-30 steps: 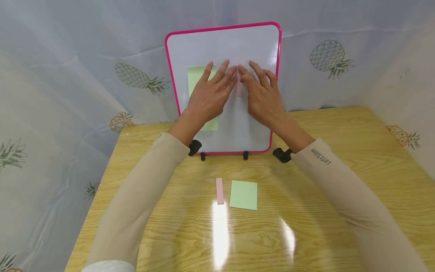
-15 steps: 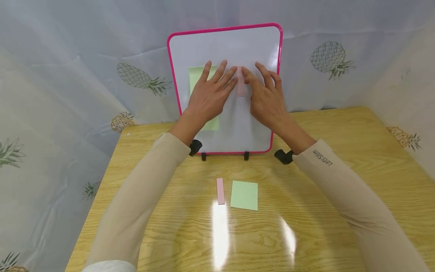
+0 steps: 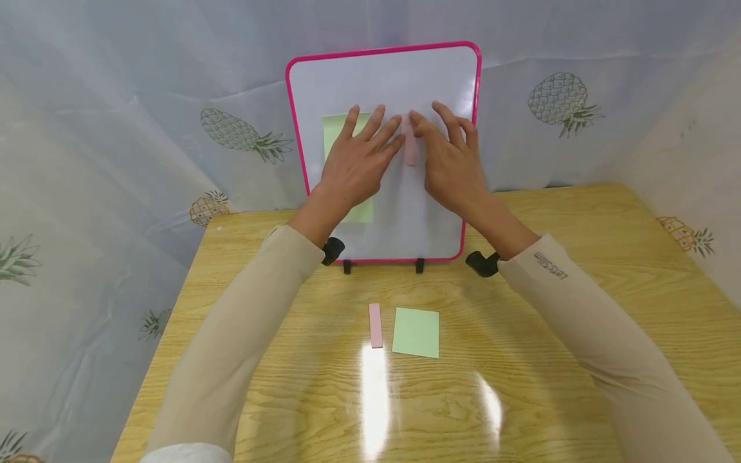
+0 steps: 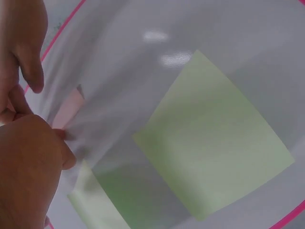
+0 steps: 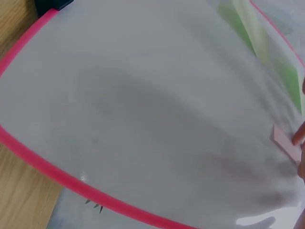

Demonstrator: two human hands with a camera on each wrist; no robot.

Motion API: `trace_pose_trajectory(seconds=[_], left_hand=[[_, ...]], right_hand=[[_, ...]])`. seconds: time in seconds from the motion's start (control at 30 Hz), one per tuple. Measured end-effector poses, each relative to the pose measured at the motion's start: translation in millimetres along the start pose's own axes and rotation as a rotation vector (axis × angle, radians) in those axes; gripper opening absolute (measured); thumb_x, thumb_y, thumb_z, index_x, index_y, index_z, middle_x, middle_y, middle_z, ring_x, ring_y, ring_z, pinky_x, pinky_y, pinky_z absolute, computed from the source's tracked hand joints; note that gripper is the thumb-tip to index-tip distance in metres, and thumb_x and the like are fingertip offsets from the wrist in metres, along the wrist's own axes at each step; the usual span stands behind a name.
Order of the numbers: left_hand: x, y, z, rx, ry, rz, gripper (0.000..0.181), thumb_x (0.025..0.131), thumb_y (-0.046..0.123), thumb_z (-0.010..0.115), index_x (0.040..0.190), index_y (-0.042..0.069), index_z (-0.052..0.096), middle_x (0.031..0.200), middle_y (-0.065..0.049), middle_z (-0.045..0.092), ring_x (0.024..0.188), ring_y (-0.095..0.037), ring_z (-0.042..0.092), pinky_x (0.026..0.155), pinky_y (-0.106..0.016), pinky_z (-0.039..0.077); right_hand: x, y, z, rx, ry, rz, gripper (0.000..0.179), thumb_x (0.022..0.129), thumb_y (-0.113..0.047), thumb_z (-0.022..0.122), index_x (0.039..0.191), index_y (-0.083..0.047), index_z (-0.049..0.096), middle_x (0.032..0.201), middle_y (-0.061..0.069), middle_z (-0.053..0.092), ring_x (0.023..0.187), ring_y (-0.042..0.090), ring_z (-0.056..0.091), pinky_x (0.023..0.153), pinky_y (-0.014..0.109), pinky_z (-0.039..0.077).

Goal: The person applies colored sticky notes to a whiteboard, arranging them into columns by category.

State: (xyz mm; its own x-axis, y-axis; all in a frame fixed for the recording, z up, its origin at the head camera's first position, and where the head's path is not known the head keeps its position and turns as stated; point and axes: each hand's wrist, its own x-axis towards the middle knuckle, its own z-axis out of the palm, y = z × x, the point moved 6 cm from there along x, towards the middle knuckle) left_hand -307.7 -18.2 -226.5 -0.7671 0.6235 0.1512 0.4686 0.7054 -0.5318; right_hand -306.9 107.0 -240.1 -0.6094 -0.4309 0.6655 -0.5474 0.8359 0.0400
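A pink paper strip [image 3: 410,152] lies upright on the whiteboard [image 3: 417,218], its top end between the two hands' fingertips. My left hand [image 3: 356,161] is spread over the board with extended fingers, fingertips right at the strip's top left. From the other side, my right hand [image 3: 454,164] reaches with its index fingertip to the strip's top, while its other fingers are raised and slightly bent. In the left wrist view, the strip's lower end [image 4: 69,109] stands off slightly. Two green sticky notes, one upper [image 4: 97,200] and one lower [image 4: 214,138], are on the board, partly behind my left hand in the head view.
The pink-rimmed board leans on black stand feet [image 3: 419,265] at the back of the wooden table [image 3: 312,399]. In front of it lie a pink strip pad [image 3: 375,326] and a green sticky note pad [image 3: 415,332]. A pineapple-print curtain [image 3: 231,51] hangs behind.
The right hand's index fingertip shifts slightly right, then back toward the strip's top, and its other fingers spread upward. The left hand stays nearly still; the strip stays on the board.
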Motion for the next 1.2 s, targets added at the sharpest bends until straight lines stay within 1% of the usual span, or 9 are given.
trace_pose_trajectory(seconds=[0.13,0.23,0.37,0.6,0.7,0.83,0.93,1.0,1.2], left_hand=[[-0.2,-0.1,0.6,0.002,-0.004,0.003,0.064,0.096,0.023,0.05,0.153,0.016,0.022,0.16,-0.005,0.012,0.145,-0.03,0.003,0.113,-0.053,-0.003],[-0.6,0.1,1.7,0.01,-0.006,0.003,0.066,0.097,0.023,0.049,0.154,0.013,0.018,0.16,-0.005,0.008,0.145,-0.03,0.0,0.113,-0.053,-0.003],[-1.0,1.4,3.1,0.009,-0.009,0.009,0.068,0.097,0.023,0.05,0.154,0.012,0.015,0.161,-0.003,0.004,0.145,-0.029,-0.002,0.113,-0.053,-0.003],[-0.6,1.9,4.3,0.022,-0.035,0.011,0.068,0.098,0.023,0.048,0.154,0.012,0.012,0.161,-0.001,0.002,0.145,-0.028,-0.004,0.113,-0.053,-0.004],[0.0,2.4,3.6,0.027,-0.034,0.016,0.067,0.098,0.024,0.048,0.154,0.011,0.012,0.16,-0.001,0.003,0.145,-0.028,-0.003,0.113,-0.053,-0.004],[0.8,3.7,4.1,0.022,-0.026,0.01,0.068,0.098,0.023,0.048,0.154,0.011,0.012,0.16,-0.001,0.002,0.145,-0.028,-0.004,0.113,-0.053,-0.003],[1.4,4.0,5.2,0.006,-0.03,-0.004,0.071,0.097,0.024,0.049,0.154,0.01,0.009,0.16,-0.003,0.0,0.145,-0.028,-0.007,0.113,-0.053,-0.004],[2.2,4.1,4.9,-0.005,-0.025,-0.012,0.07,0.097,0.023,0.05,0.154,0.007,0.012,0.16,-0.006,0.0,0.145,-0.028,-0.007,0.114,-0.052,-0.003],[3.2,4.1,2.4,-0.041,0.002,-0.032,0.058,0.097,0.019,0.047,0.149,0.002,0.026,0.16,-0.01,0.007,0.145,-0.026,-0.002,0.114,-0.052,0.001]], right_hand=[[-0.9,4,0,0.014,-0.055,0.052,0.05,0.094,-0.006,0.044,0.142,-0.006,0.031,0.138,0.008,0.051,0.144,0.02,0.009,0.112,0.041,0.01],[-3.4,4,1,0.007,-0.08,0.033,0.052,0.094,-0.01,0.047,0.143,-0.007,0.029,0.144,0.007,0.044,0.144,0.021,0.007,0.113,0.041,0.01],[-7.5,1,2,-0.006,-0.056,-0.017,0.053,0.094,-0.013,0.048,0.143,-0.007,0.029,0.138,0.009,0.05,0.144,0.023,0.008,0.113,0.041,0.01],[-11.9,-4,4,-0.08,-0.024,-0.123,0.043,0.094,-0.007,0.043,0.136,-0.003,0.035,0.124,0.012,0.062,0.142,0.028,0.015,0.111,0.047,0.016],[-12.2,-5,1,-0.087,0.011,-0.135,0.04,0.095,-0.006,0.043,0.134,-0.001,0.039,0.118,0.013,0.064,0.142,0.028,0.017,0.109,0.049,0.018],[-6.9,-1,-3,-0.091,0.024,-0.099,0.04,0.094,-0.008,0.047,0.133,-0.001,0.041,0.127,0.013,0.06,0.143,0.027,0.016,0.111,0.048,0.015],[-1.5,2,-4,-0.089,-0.039,-0.053,0.043,0.094,-0.011,0.049,0.135,-0.004,0.039,0.14,0.011,0.05,0.144,0.025,0.009,0.113,0.047,0.009],[0.6,2,-4,-0.089,-0.083,-0.036,0.045,0.094,-0.012,0.048,0.138,-0.005,0.036,0.142,0.011,0.048,0.145,0.024,0.005,0.113,0.046,0.007],[3.6,-4,-4,-0.146,-0.132,-0.095,0.048,0.097,-0.013,0.039,0.144,-0.005,0.03,0.143,0.009,0.047,0.145,0.025,0.002,0.113,0.049,0.009]])
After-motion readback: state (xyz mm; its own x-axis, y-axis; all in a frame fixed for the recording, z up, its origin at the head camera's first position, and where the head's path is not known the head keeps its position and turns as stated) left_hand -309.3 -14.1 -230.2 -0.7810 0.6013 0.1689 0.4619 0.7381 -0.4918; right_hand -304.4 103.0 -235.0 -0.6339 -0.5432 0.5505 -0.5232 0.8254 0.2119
